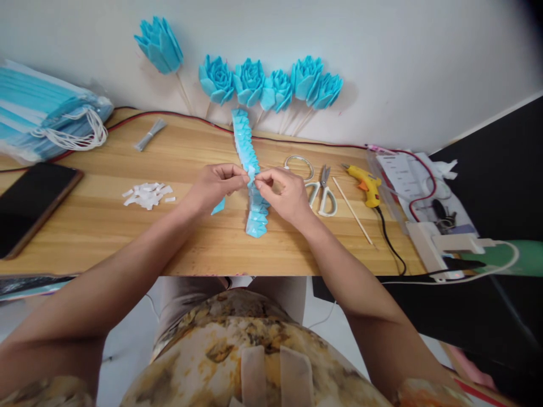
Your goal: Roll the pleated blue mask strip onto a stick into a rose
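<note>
A long row of folded light-blue petal pieces [245, 146] lies across the middle of the wooden table [106, 226]. My left hand [214, 185] and my right hand [282, 192] meet over that row, fingers pinched together on one small blue-and-white piece [251, 175]. A blue scrap [218, 207] sticks out under my left hand. Several finished blue flowers [250, 82] on sticks lean against the wall behind.
Scissors [323, 192], a thin wooden stick [352, 210], a yellow glue gun [365, 183] and a wire loop [299, 161] lie to the right. White scraps [147, 195], a phone [29, 204] and a stack of blue face masks [46, 116] sit left. A power strip [428, 246] is far right.
</note>
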Available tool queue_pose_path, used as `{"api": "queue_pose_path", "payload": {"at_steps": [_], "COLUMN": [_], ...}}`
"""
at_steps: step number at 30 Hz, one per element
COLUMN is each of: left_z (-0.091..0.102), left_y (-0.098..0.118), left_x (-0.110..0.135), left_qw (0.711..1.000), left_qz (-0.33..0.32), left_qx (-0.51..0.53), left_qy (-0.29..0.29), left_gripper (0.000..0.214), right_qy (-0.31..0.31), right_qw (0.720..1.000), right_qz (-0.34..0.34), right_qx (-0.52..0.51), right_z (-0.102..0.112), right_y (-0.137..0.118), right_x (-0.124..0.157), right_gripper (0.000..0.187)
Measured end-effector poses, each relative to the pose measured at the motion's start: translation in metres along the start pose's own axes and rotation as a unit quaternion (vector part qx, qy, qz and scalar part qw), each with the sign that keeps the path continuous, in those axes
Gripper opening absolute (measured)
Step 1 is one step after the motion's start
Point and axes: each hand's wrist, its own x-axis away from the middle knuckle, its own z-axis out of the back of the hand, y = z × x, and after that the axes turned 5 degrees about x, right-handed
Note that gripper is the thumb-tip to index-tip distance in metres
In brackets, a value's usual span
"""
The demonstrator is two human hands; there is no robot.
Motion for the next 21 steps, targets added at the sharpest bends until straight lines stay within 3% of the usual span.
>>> {"api": "queue_pose_path", "payload": {"at_steps": [8,14,21], "left_z": [-0.001,-0.002,0.017], "left_y": [0.002,0.001,0.015], "left_x": [0.000,0.000,-0.008], "left_qw": [1.000,0.999,0.986], "left_qz": [-0.002,0.005,-0.076], "left_qx": [0.011,0.036,0.120], "left_qy": [0.001,0.023,0.088], "left_gripper": [0.014,0.010,0.014], "right_qy": [0.008,0.047,0.037], "right_qw": [1.000,0.998,0.999], "right_qz": [0.004,-0.002,-0.022], "right_qx": [0.001,-0.027,-0.024], "right_z": [0.003,0.005,0.003], "right_y": [-0.003,-0.003,0.002], "right_x": [0.000,-0.002,-0.003], "right_gripper": [0.013,0.013,0.013]}}
